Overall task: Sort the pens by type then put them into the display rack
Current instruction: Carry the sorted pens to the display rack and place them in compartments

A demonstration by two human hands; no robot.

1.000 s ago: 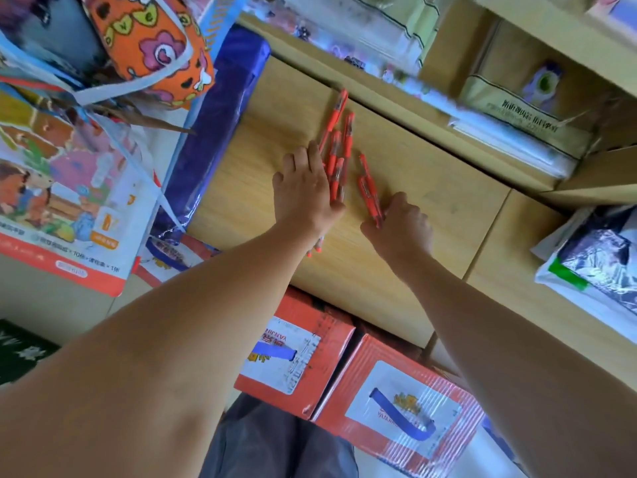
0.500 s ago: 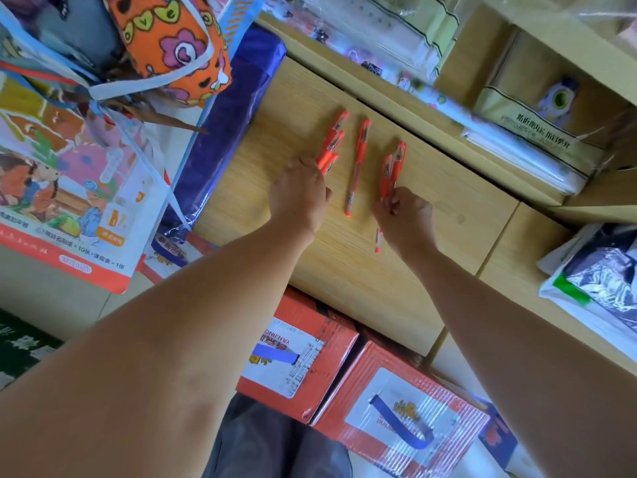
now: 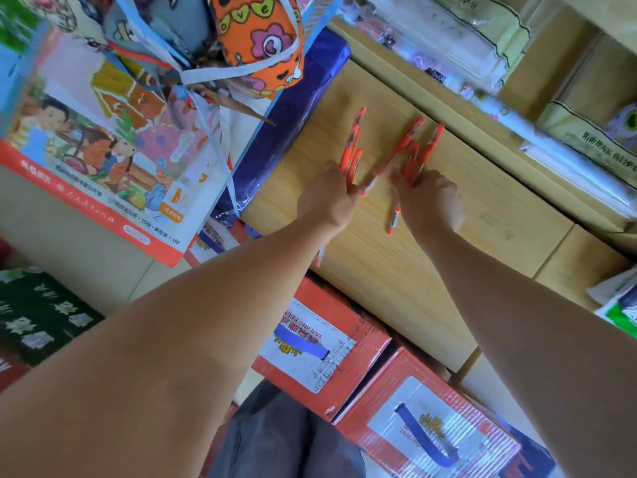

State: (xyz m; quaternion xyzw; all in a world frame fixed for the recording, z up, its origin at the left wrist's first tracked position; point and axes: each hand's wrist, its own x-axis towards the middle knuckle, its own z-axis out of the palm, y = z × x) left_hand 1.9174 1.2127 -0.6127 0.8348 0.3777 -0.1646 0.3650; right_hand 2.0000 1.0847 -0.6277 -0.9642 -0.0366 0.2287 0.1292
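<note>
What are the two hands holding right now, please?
Left hand: closed, holding the left bunch of orange pens.
Right hand: closed, holding the right bunch of orange pens.

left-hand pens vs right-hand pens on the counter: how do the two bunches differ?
Left-hand pens lie near parallel, tightly bunched; right-hand pens fan apart. Left-hand pens sit nearer the blue package; right-hand pens nearer the shelf. Shared: orange-red, on the wooden counter, lower ends hidden under the left hand and right hand; grip too blurred to judge.
</note>
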